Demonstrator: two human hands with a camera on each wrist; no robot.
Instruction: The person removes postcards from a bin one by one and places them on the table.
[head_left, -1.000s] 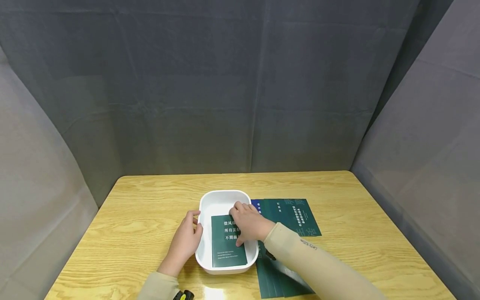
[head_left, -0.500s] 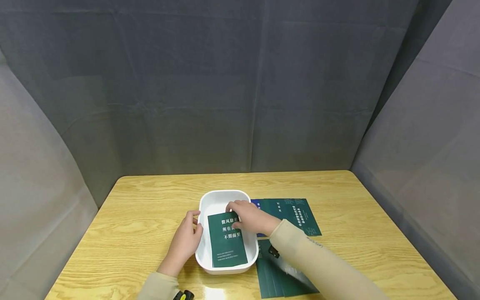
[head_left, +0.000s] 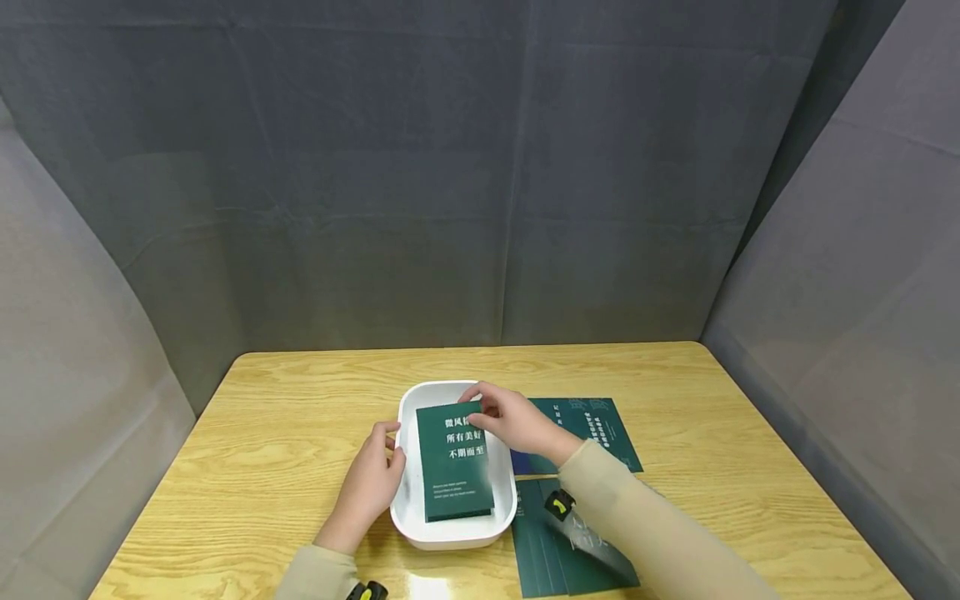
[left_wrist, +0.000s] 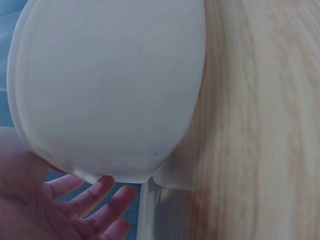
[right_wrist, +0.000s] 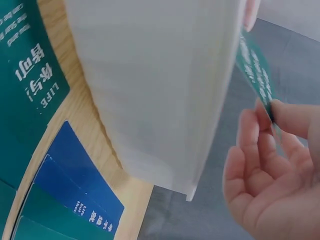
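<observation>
- Head view: the right hand (head_left: 517,423) pinches the far edge of a dark green card with white printed characters (head_left: 454,461), thumb and fingers closed on it, the far end tilted up above a white oval plastic tub (head_left: 408,406).
- The card's near edge sits low inside the tub, close to the near wall.
- The left hand (head_left: 369,487) rests against the tub's left wall, fingers curled lightly over the rim.
- Right wrist view: fingertips (right_wrist: 280,114) clamp the thin green card (right_wrist: 257,75) just beside the tub's white outer wall (right_wrist: 160,90).
- Left wrist view: the fingers (left_wrist: 90,200) lie spread against the underside curve of the white tub (left_wrist: 110,85), which stands on the light wooden table (left_wrist: 260,125).
- More dark green cards (head_left: 592,429) lie flat on the table to the tub's right, with a blue card (right_wrist: 75,175) among them.
</observation>
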